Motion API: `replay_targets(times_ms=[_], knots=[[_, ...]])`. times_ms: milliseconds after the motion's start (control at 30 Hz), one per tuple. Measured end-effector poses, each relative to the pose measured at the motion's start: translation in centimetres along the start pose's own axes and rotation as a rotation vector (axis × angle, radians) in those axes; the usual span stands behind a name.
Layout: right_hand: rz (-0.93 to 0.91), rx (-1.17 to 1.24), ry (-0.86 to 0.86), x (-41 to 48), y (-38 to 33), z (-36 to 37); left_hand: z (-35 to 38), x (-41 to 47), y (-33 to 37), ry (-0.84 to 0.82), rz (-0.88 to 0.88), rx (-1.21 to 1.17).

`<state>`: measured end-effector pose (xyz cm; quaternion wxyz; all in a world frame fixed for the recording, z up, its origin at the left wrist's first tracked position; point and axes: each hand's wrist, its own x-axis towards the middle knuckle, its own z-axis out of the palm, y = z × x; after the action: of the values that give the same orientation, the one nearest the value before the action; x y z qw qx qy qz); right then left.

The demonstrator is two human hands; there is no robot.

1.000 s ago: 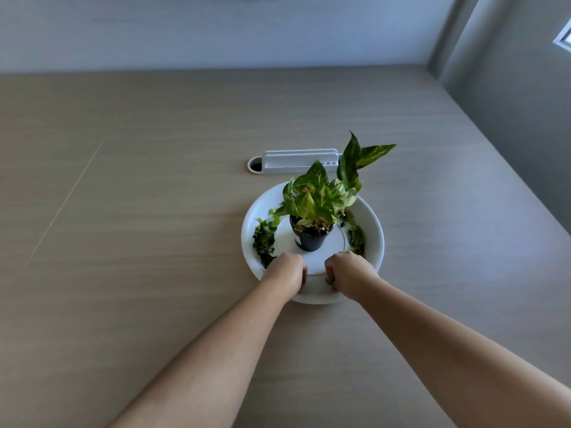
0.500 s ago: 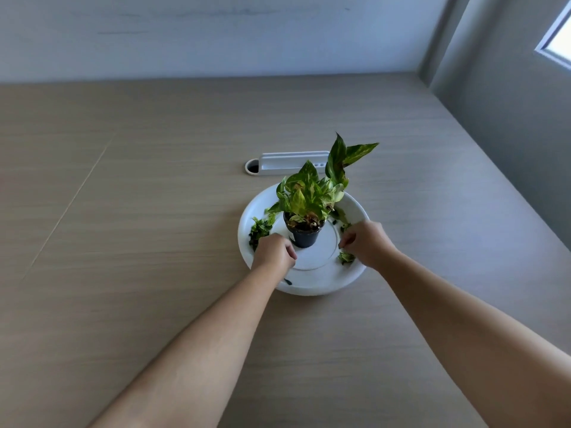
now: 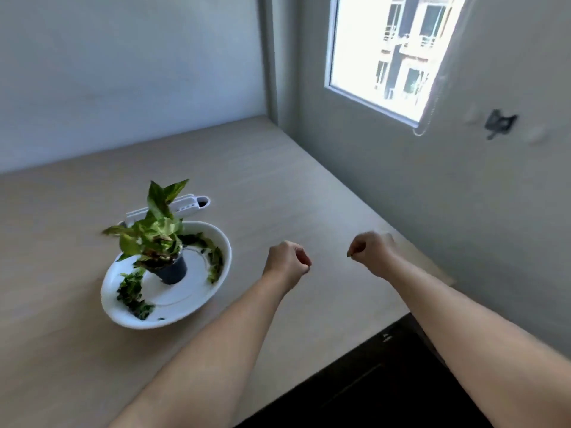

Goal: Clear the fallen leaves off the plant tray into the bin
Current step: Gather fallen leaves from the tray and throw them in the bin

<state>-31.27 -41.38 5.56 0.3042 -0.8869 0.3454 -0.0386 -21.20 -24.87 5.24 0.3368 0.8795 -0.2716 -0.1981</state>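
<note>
From the head camera, the white plant tray (image 3: 173, 299) sits left of centre on the pale wooden table (image 3: 309, 196), well in from every edge. A small potted plant (image 3: 154, 236) stands in a dark pot (image 3: 173, 270) at its middle. The fallen leaves (image 3: 131, 295) lie on the tray in two patches: a dark clump along the near-left rim and a thinner arc along the far-right rim. Just behind the tray, partly hidden by the foliage, a white slotted strip (image 3: 188, 205) lies flat on the tabletop. Both hands are off the tray, raised above bare table to its right. The left hand (image 3: 287, 262) is the one nearer the tray, and the right hand (image 3: 369, 251) is closer to the grey wall (image 3: 432, 211) that borders the table on that side. Each has its fingers curled in tight, thumb against forefinger. The view is blurred here, so I cannot tell what either encloses. A small dark fleck at the right hand's pinch may be a leaf scrap. Wide, open tabletop lies between tray and wall. The table's near edge cuts diagonally under the right forearm, and beyond it is a dark drop (image 3: 386, 381) — nothing in it can be made out. A bright window (image 3: 386, 50) is set in the wall above.
</note>
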Motion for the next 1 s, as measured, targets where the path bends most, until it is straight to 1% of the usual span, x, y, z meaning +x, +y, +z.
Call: replay_targets(times_ms=[100, 200, 300, 400, 567, 667, 767, 867, 1000], knots=[[0.147, -0.01, 0.117, -4.1, 9.7, -6.8, 7.5, -0.4, 8.4, -0.128, 0.186, 0.039], [0.316, 0.015, 0.222, -10.4, 19.5, -12.2, 16.4, -2.3, 16.6, -0.232, 0.388, 0.059], [0.52, 0.053, 0.311, -16.5, 27.5, -14.8, 24.3, -5.3, 22.6, -0.395, 0.544, 0.127], [0.67, 0.092, 0.358, -21.3, 33.7, -15.1, 31.2, -8.0, 26.4, -0.576, 0.662, 0.209], [0.866, 0.191, 0.395, -24.8, 39.8, -13.3, 40.0, -9.3, 28.2, -0.799, 0.723, 0.36], [0.929, 0.214, 0.346, -24.9, 42.6, -11.6, 44.5, -8.1, 28.0, -0.879, 0.744, 0.427], [0.986, 0.24, 0.302, -24.1, 45.6, -9.7, 49.0, -6.0, 27.3, -0.959, 0.732, 0.505], [1.002, 0.286, 0.264, -23.0, 48.2, -8.0, 52.4, -4.5, 25.9, -1.074, 0.697, 0.633], [1.037, 0.324, 0.227, -22.8, 49.9, -6.4, 54.0, -3.5, 24.6, -1.088, 0.709, 0.714]])
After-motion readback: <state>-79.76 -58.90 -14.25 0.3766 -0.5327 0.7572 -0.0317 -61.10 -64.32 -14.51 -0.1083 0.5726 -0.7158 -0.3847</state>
